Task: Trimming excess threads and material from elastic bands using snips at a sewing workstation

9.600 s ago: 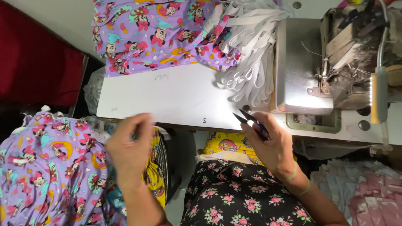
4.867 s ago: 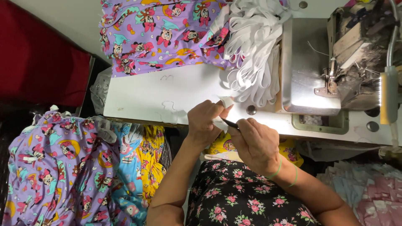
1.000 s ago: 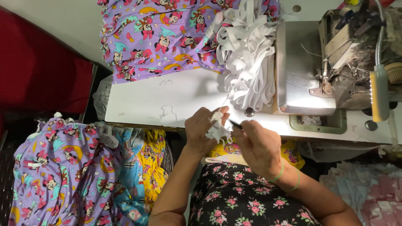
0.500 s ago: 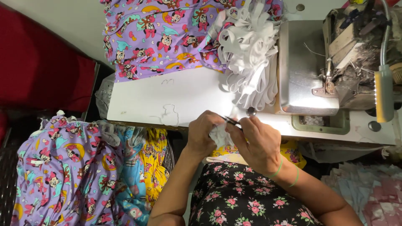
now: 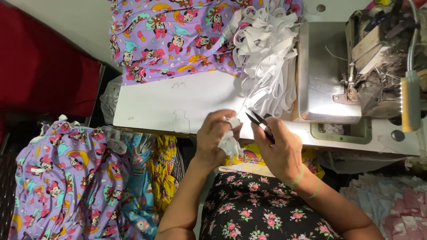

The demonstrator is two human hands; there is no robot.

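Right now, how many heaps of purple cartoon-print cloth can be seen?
2. One purple heap lies at the far end of the white table; the other purple heap sits low beside the table's edge. More may be hidden underneath.

A white worktable (image 5: 178, 102) stood under bright light, with a grey sewing machine (image 5: 356, 66) at its right end. A red surface (image 5: 40, 66) filled the left. Printed purple fabric (image 5: 58, 186) lay heaped below the table.
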